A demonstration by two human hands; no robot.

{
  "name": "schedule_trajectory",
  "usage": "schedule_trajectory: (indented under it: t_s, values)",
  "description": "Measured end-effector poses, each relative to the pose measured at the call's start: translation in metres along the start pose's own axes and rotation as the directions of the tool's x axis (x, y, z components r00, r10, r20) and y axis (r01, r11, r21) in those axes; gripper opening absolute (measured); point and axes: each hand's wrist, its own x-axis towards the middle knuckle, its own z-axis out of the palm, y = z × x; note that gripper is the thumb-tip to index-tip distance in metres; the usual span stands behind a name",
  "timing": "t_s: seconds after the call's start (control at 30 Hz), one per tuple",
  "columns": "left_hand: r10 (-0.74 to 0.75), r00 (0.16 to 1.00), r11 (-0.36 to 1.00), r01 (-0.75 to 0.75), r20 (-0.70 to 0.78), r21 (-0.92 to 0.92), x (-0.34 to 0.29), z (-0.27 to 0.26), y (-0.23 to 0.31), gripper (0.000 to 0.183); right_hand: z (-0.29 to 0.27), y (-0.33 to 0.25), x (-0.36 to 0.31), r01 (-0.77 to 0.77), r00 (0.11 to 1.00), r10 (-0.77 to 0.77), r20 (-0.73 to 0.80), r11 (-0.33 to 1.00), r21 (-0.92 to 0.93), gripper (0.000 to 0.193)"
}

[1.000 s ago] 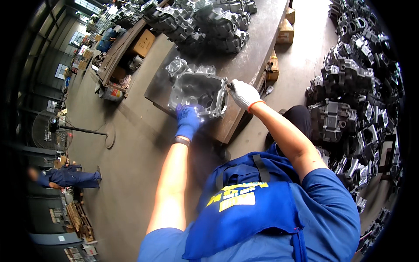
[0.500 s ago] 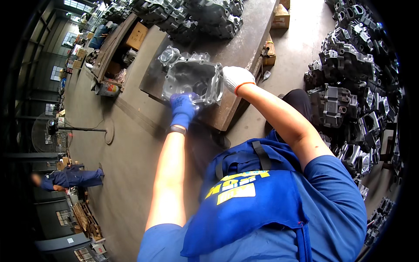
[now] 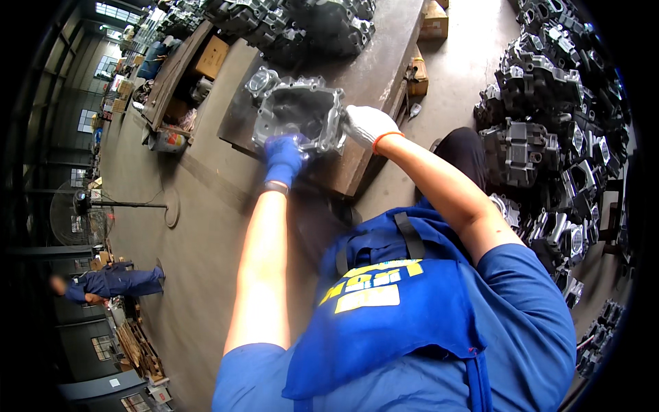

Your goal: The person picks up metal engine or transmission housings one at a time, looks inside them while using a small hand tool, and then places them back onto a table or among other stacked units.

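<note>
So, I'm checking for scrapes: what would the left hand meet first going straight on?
The left hand would probably meet the near side of the metal casting, which its fingers overlap in view; depth is unclear.

Hollow grey metal casting (image 3: 299, 114), blue-gloved left hand (image 3: 283, 155) at its seven o'clock, white-gloved right hand (image 3: 368, 126) at three o'clock

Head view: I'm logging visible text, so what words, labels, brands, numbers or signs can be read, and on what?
Blue apron: large yellow lettering, which I won't copy out.
Container on the left: coloured label, too small to read.
Cardboard box at the top: any print too small to read.
Metal housing: no readable marking.
</note>
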Motion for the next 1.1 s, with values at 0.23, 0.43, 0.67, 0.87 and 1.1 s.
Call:
schedule_trajectory:
  t_s: [0.23,0.43,0.67,0.87,1.1]
  values:
    - [-0.025,0.999,1.000,0.025,0.024,0.002,-0.001,0.001,0.001,0.025,0.014,-0.024,-0.020,-0.016,0.998,0.023,0.063,0.993,-0.114,0.028]
    - [-0.050,0.996,0.998,0.052,0.077,-0.021,-0.003,0.007,-0.004,0.028,0.017,-0.035,-0.044,0.041,0.993,-0.032,0.112,0.996,-0.074,0.026]
    - [-0.013,1.000,1.000,0.013,0.014,-0.005,0.003,0.007,-0.002,0.025,0.006,0.015,0.020,-0.111,0.979,0.106,-0.173,0.994,-0.017,0.030]
    - [-0.013,1.000,1.000,0.013,0.010,-0.021,0.000,0.008,-0.002,0.025,0.014,0.010,0.034,-0.165,0.981,0.160,-0.112,0.986,-0.037,0.034]
    - [-0.088,0.991,0.995,0.083,0.103,0.045,0.004,-0.006,0.010,0.025,0.003,0.035,0.057,0.076,0.992,-0.064,0.112,0.992,-0.101,0.034]
